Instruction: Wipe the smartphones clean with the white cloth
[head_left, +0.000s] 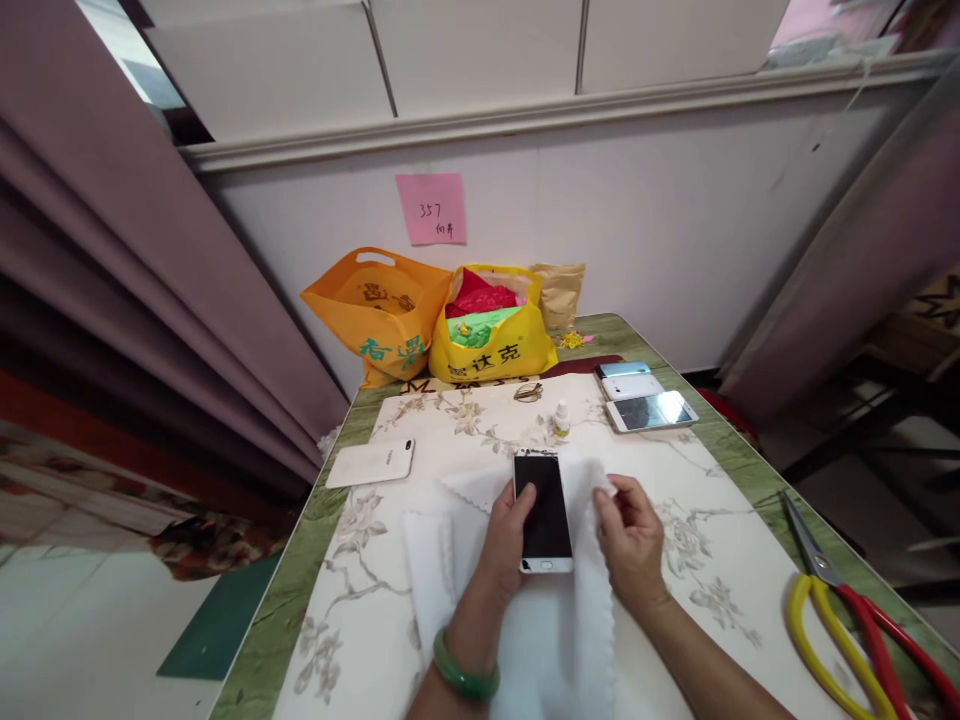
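Note:
A white smartphone (546, 515) with a dark screen faces up, and my left hand (504, 540) grips it with the thumb lying on the screen. The corner of a white cloth (544, 640) with a scalloped edge is pinched in my right hand (630, 535), beside the phone. The rest of that cloth spreads beneath the phone and my left forearm. Just beyond the phone stands a small white bottle (560, 418). My left hand's fingertips are hidden behind the phone.
A white phone cover (371, 463) lies at left, several phones (651, 410) at right. Large scissors (832, 590) with red and yellow handles rest at the right edge. Behind stand an orange bag (382, 310), a filled yellow bag (491, 345) and a tan pouch (559, 295). Eyeglasses (528, 392) lie ahead.

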